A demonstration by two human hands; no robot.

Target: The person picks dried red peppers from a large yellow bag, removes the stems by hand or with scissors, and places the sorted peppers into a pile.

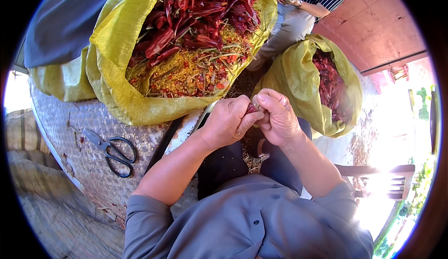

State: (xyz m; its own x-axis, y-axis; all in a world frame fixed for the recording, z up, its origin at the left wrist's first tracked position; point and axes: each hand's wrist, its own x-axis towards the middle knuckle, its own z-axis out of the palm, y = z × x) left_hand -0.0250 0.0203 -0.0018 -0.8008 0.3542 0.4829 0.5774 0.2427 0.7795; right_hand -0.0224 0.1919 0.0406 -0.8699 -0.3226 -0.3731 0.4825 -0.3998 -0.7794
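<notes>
Pinched in my left hand [232, 119] is a dried red chilli pepper [251, 109], mostly hidden by the fingers. My right hand [276, 115] meets it at the pepper's end, thumb and fingers closed together; whether a stem is between them is hidden. Just beyond both hands lies an open yellow woven sack [122, 108] with whole dried red chillies [203, 10] heaped over yellow seeds [171, 73] and bits of stem. A second yellow sack [290, 70], filled with red chilli pieces [327, 80], stands to the right.
Scissors with black handles [119, 156] lie on the seed-strewn surface [84, 168] at left. Across from me sits another person [297, 24] in a striped top, one hand holding something. A wooden chair [378, 178] stands at right. Striped cloth [28, 150] lies at the far left.
</notes>
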